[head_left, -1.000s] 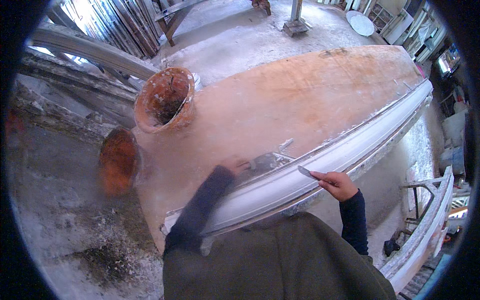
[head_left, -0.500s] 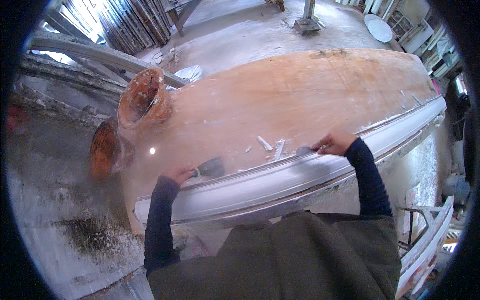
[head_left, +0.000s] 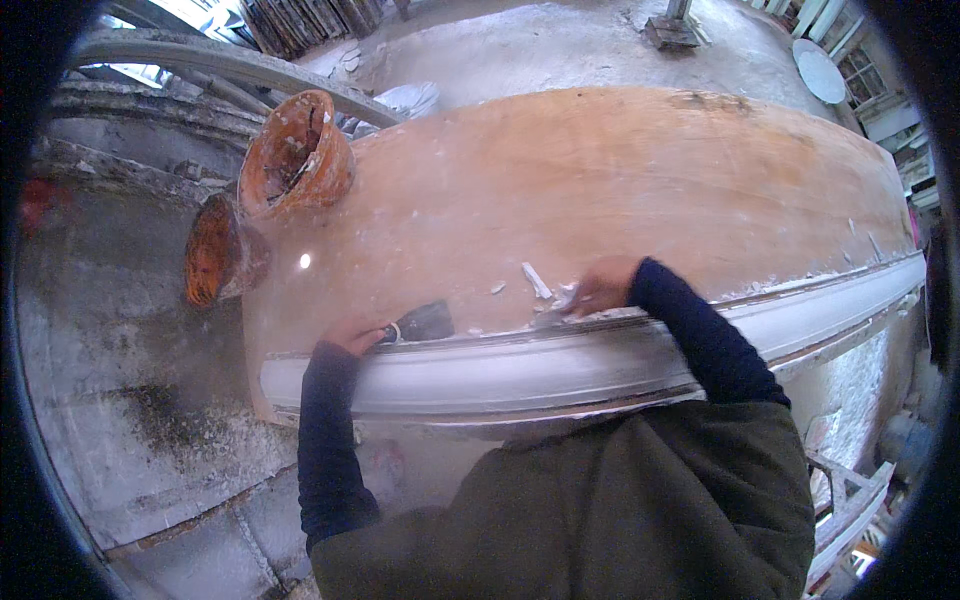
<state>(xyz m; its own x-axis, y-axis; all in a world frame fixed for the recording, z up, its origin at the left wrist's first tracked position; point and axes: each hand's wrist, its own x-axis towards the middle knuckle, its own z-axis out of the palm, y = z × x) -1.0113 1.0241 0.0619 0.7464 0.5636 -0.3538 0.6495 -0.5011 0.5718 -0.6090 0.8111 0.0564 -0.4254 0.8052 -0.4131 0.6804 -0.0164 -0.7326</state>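
Your left hand (head_left: pixel 352 335) is holding a dark scraper (head_left: pixel 425 322) just behind the white plaster moulding (head_left: pixel 520 370). Your right hand (head_left: pixel 600 287) is gripping a small tool (head_left: pixel 560 305), touching the moulding's back edge, beside plaster chips (head_left: pixel 536 281).

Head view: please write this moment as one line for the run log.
left hand: holds scraper | right hand: on plaster moulding, holding small tool | moulding lies along worktable edge | two orange buckets at far left
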